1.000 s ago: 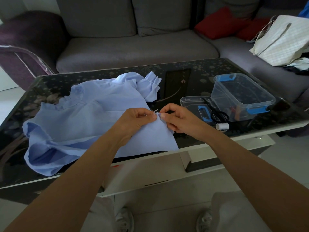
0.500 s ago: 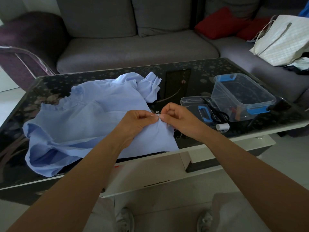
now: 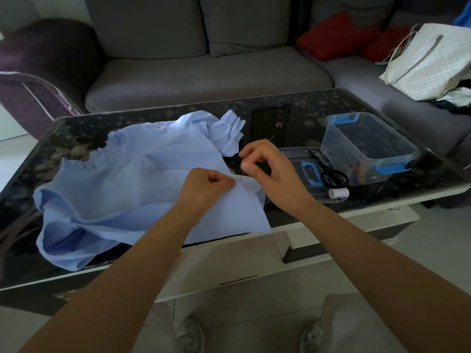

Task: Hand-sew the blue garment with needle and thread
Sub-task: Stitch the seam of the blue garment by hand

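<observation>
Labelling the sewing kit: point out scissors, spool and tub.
scissors [image 3: 327, 169]: head view, shank just above the black handles.
spool [image 3: 338, 192]: head view, middle of its white side.
tub [image 3: 393, 135]: head view, right rim.

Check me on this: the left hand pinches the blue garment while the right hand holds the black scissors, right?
Not quite. The head view shows the right hand pinching the needle; the scissors lie on the clear lid. The left hand does pinch the garment.
</observation>
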